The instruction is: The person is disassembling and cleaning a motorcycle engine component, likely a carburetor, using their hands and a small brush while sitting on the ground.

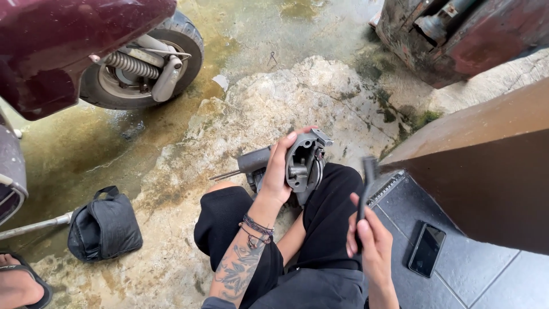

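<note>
Clamped around a grey metal part [303, 165] at the centre of the frame, the left hand [278, 171] holds it upright above the person's knees, fingers curled over its top edge. Right hand [372, 240], lower right of centre, is closed around a thin black brush [366, 189] that points upward, just beside the part but not touching it. Around them: a scooter wheel [143, 63] with its spring at the upper left, a black bag [103, 226] on the wet, stained concrete at the lower left, a sandalled foot [20, 283] in the bottom left corner, a dark phone [426, 249] on the tiles at the lower right, and a brown wall beside it. Nothing blocks the part. It is a dull grey casting, hollow, with a round bore inside and a stub and thin rod sticking out to its left
</note>
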